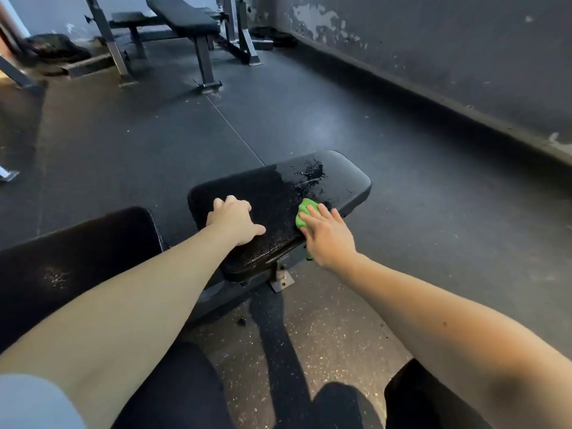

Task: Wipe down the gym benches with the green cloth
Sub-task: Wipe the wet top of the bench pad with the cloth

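A black padded bench seat [334, 181] lies in front of me, with wet streaks on its far half. The green cloth [302, 216] is bunched at the seat's near right edge. My right hand [328, 235] presses on the cloth with straight, spread fingers. My left hand [233, 221] rests on the left part of the seat, fingers curled over its far edge, thumb stretched along the pad. The bench's longer black back pad [77, 258] lies to the lower left.
A second black bench [182, 17] stands far back on grey metal legs, inside a rack frame [106, 35]. A dark wall with peeling paint [433, 51] runs along the right. Dark rubber flooring [139, 134] spreads between the benches. My legs show at the bottom.
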The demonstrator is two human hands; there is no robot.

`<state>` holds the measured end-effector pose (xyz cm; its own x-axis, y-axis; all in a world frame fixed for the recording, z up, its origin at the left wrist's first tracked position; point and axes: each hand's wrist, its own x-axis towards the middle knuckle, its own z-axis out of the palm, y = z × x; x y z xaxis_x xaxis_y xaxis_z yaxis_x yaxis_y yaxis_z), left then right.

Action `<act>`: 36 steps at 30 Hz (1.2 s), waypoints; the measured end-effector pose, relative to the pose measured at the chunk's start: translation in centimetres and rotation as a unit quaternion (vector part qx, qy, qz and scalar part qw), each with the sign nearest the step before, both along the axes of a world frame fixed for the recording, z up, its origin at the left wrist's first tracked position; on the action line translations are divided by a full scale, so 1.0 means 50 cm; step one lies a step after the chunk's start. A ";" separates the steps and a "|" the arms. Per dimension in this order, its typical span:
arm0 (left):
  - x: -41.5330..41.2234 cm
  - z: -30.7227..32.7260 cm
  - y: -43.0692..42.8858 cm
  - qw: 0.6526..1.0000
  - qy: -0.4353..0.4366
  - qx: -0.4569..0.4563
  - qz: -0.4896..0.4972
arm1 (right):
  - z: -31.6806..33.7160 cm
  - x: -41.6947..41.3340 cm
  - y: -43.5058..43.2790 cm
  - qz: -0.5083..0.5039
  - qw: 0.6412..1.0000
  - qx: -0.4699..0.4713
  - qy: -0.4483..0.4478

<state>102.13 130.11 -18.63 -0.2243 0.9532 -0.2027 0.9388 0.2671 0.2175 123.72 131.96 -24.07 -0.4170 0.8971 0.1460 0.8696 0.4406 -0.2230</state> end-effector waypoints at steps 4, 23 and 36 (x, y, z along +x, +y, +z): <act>-0.004 0.007 0.019 0.999 0.020 -0.035 -0.017 | 0.006 0.035 0.092 -0.116 0.989 -0.069 -0.059; -0.049 0.010 0.052 0.997 0.044 -0.043 0.041 | -0.004 -0.081 0.077 0.059 0.997 0.000 -0.055; -0.054 0.003 0.068 0.997 0.060 -0.048 0.030 | 0.002 -0.114 0.197 0.025 0.997 -0.011 -0.079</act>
<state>99.45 133.50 -18.49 -0.3077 0.9151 -0.2606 0.9384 0.3371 0.0758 118.01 141.80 -23.97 -0.4771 0.8771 0.0559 0.8719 0.4803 -0.0951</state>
